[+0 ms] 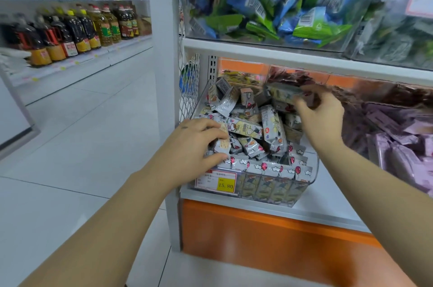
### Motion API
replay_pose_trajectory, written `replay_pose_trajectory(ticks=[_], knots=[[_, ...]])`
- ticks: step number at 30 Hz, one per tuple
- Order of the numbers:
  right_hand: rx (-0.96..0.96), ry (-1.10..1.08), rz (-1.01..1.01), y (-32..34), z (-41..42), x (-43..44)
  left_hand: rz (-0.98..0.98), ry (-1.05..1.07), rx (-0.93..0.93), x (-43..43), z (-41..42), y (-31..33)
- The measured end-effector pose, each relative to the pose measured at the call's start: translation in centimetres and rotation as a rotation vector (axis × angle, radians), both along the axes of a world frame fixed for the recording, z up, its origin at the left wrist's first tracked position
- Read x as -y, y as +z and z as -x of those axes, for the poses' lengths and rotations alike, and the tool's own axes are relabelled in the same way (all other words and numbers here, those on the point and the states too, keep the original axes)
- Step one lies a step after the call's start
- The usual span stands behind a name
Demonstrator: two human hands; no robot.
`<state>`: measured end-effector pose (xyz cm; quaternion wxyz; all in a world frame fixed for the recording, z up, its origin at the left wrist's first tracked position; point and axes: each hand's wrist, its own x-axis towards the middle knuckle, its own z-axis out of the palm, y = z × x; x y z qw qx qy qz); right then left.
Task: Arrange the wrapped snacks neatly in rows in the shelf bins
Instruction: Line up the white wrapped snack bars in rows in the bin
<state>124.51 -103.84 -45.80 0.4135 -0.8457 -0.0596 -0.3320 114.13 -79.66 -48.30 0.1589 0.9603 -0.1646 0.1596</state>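
A clear plastic bin (311,170) on the lower shelf holds several grey wrapped snacks (273,131) printed with red balloons; a neat row stands along its front wall, the rest lie jumbled behind. My left hand (194,143) grips one grey snack (221,146) at the bin's front left corner. My right hand (321,113) is raised over the back right of the bin and pinches another grey snack (283,93) by its end.
A yellow price tag (216,182) marked 15.80 hangs on the bin front. To the right stands a bin of purple packets (398,136); above, bins of blue and green packets (293,12). Oil bottles (77,29) line shelves across the tiled aisle at left.
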Motion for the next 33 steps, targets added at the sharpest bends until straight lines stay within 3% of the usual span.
replay_pose_trajectory(ticks=[4,9,11,14,18,22,28,30,33], knots=[[-0.231,0.087,0.228,0.4,-2.6,0.0,0.01,0.001,-0.016,-0.2,0.0,0.0],[-0.066,0.118,0.418,0.5,-1.4,0.4,0.012,-0.003,-0.011,-0.3,-0.1,-0.1],[-0.006,0.246,0.626,0.1,0.2,0.6,0.014,-0.005,-0.014,-0.3,-0.1,-0.2],[-0.14,0.358,1.06,-0.2,1.7,0.6,0.016,-0.003,-0.017,-0.2,-0.1,-0.1],[-0.193,0.291,1.22,-0.4,1.1,0.6,0.026,0.001,-0.027,-0.1,0.0,-0.1],[-0.067,0.326,1.132,-0.7,0.7,0.3,0.023,0.002,-0.036,-0.2,0.0,0.0],[0.117,0.346,0.42,-0.1,1.9,0.4,0.045,-0.005,-0.049,-0.1,0.0,-0.2],[0.075,0.265,0.37,0.0,1.5,-0.3,0.042,-0.004,-0.048,-0.1,0.0,-0.1],[-0.083,0.221,0.509,0.2,-0.8,-1.0,0.045,-0.005,-0.048,-0.1,0.0,-0.1]])
